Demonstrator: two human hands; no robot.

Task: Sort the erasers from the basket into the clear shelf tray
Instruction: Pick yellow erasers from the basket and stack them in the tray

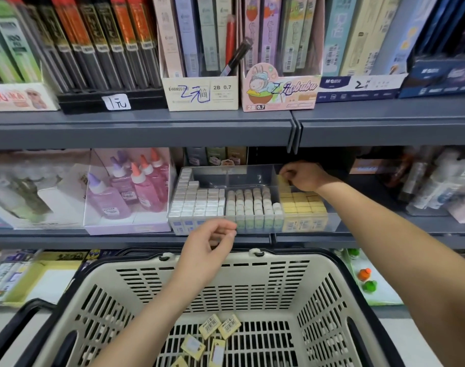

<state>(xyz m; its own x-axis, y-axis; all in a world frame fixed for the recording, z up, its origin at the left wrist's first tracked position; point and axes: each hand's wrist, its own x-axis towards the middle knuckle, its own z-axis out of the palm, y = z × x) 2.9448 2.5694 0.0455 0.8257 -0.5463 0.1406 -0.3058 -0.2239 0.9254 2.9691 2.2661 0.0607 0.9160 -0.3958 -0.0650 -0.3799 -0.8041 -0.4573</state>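
Observation:
A beige basket [263, 268] sits in front of me with several yellow erasers [219, 325] on its floor. On the middle shelf stands the clear tray [250, 173] with white erasers at left, round-topped ones in the middle and yellow erasers [303, 203] at right. My right hand [304, 176] reaches into the right compartment and pinches a yellow eraser [282, 180] at its back. My left hand [210, 241] hovers between basket and tray front, fingers loosely curled; whether it holds anything is unclear.
Pink glue bottles in a clear box [131, 186] stand left of the tray. Pencil-lead boxes [202, 94] fill the shelf above. The grey shelf edge [146, 237] runs just over the basket rim. Small toys [366, 282] lie at lower right.

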